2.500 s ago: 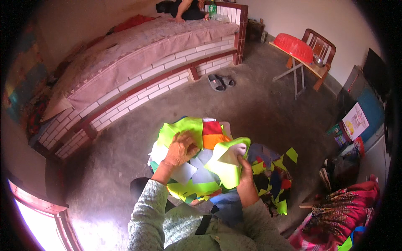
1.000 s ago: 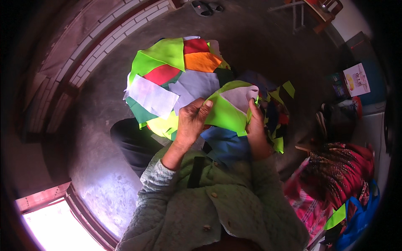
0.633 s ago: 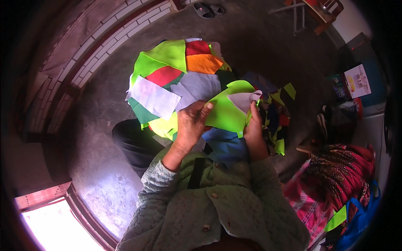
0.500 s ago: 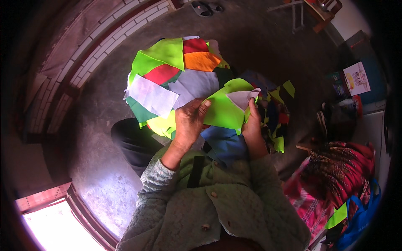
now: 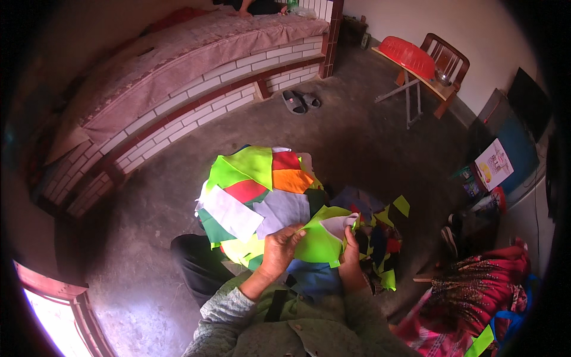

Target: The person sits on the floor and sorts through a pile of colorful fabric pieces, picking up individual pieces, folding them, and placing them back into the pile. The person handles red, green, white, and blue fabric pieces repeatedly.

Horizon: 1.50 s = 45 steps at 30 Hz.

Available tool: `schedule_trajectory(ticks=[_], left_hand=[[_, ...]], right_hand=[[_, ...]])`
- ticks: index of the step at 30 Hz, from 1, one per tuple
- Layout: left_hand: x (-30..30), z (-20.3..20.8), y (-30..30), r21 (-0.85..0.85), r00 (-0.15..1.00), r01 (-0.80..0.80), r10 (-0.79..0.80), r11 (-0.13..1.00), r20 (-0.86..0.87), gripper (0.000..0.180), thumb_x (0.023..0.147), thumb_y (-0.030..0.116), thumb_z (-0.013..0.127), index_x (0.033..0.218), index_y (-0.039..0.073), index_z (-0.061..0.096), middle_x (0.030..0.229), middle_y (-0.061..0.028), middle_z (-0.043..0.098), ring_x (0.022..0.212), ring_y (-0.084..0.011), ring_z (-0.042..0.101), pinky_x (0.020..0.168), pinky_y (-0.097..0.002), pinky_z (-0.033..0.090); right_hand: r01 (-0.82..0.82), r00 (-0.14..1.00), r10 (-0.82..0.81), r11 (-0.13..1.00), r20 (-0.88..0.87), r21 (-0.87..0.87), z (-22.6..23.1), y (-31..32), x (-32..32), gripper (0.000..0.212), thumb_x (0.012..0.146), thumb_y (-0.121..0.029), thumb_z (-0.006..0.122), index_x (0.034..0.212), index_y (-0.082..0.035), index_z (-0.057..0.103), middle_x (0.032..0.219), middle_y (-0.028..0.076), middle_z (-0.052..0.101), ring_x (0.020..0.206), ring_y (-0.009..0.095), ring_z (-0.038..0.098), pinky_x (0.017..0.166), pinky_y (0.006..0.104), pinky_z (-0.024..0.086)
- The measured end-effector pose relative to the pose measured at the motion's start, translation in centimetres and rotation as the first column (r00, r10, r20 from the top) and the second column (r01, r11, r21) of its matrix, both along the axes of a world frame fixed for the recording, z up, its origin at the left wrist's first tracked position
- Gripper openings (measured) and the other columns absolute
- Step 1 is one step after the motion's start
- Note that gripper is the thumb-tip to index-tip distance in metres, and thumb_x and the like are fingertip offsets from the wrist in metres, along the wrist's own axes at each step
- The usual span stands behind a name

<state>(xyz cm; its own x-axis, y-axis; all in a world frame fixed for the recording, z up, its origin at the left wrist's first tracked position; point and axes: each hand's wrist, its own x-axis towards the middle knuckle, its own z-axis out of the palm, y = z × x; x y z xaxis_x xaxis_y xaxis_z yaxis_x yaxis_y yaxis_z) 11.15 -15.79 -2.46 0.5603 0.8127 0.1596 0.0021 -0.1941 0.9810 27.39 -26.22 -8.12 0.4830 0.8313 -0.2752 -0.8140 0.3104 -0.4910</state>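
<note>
Multicoloured cloth mound [image 5: 281, 205] has mixed fabric scraps [image 5: 382, 243] at its right; left hand [image 5: 279, 250], earlier over it, and right hand [image 5: 351, 259] pinch lime-green fabric [image 5: 318, 245].

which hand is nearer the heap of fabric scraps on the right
Right. The right hand is just left of the heap of fabric scraps; the left hand is farther left, across the lime-green fabric both hold.

Left hand [image 5: 279, 251] and right hand [image 5: 351, 257] held neon-green cloth piece [image 5: 320, 245], pale area showing near right thumb. Multicoloured cloth mound [image 5: 284, 208] sat just beyond; scrap heap [image 5: 379, 243] lay right. Slippers [image 5: 295, 103] lay near brick-sided bed [image 5: 238, 44]; red basin [image 5: 408, 56] stood on table.
</note>
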Motion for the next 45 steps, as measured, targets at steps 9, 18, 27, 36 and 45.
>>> schedule_trajectory(ticks=[9, 18, 27, 36, 45], left_hand=[[0.4, -1.3, -0.7, 0.010, 0.983, 0.183, -0.183, 0.983, -0.023, 0.023, 0.093, 0.019, 0.059, 0.105, 0.000, 0.058, 0.084, -0.0020, 0.060, 0.078, -0.0084, 0.051, 0.071, -0.0245, 0.045], [1.1, -2.1, -1.1, -0.302, 0.949, 0.283, -0.311, 0.910, -0.048, 0.049, 0.075, 0.036, 0.077, 0.105, 0.001, 0.060, 0.088, -0.0071, 0.064, 0.081, -0.0117, 0.057, 0.074, -0.0265, 0.047], [1.0, -3.0, -1.5, -0.198, 0.951, 0.257, -0.284, 0.946, -0.121, 0.039, 0.080, 0.025, 0.075, 0.106, 0.000, 0.060, 0.080, -0.0005, 0.061, 0.076, -0.0061, 0.051, 0.068, -0.0230, 0.045], [0.7, -2.0, -1.5, -0.198, 0.954, 0.286, -0.298, 0.938, -0.034, 0.034, 0.084, 0.021, 0.071, 0.107, -0.001, 0.059, 0.082, -0.0008, 0.060, 0.078, -0.0059, 0.049, 0.069, -0.0237, 0.045], [0.7, -1.9, -1.4, -0.099, 0.934, 0.353, -0.344, 0.930, 0.099, 0.032, 0.085, 0.019, 0.069, 0.108, -0.001, 0.057, 0.098, -0.0107, 0.063, 0.093, -0.0133, 0.056, 0.083, -0.0276, 0.045]], right_hand=[[0.013, 0.999, -0.012, 1.000, 0.050, -0.028, -3.7, -0.2, 1.1, 0.042, 0.096, -0.034, 0.047, 0.125, -0.005, 0.050, 0.120, 0.010, 0.058, 0.107, 0.023, 0.058, 0.094, 0.0361, 0.045], [-0.026, 0.990, 0.040, 0.994, 0.138, -0.102, -11.2, -1.7, 2.6, 0.038, 0.095, -0.031, 0.049, 0.122, -0.004, 0.052, 0.113, 0.008, 0.060, 0.102, 0.019, 0.057, 0.088, 0.0349, 0.046], [-0.023, 1.000, 0.023, 0.997, -0.001, -0.070, -7.1, -1.5, 0.5, 0.041, 0.095, -0.036, 0.049, 0.125, -0.008, 0.051, 0.117, 0.005, 0.059, 0.101, 0.019, 0.057, 0.090, 0.0341, 0.045], [-0.093, 0.994, 0.091, 0.995, -0.053, -0.040, -4.7, -0.8, -0.3, 0.044, 0.094, -0.041, 0.049, 0.123, -0.009, 0.052, 0.113, 0.005, 0.060, 0.098, 0.018, 0.058, 0.085, 0.0334, 0.047], [-0.307, 0.908, 0.370, 0.906, -0.195, 0.293, -0.6, 0.0, -1.1, 0.045, 0.092, -0.044, 0.053, 0.118, -0.007, 0.051, 0.106, 0.006, 0.058, 0.091, 0.016, 0.057, 0.076, 0.0279, 0.048]])
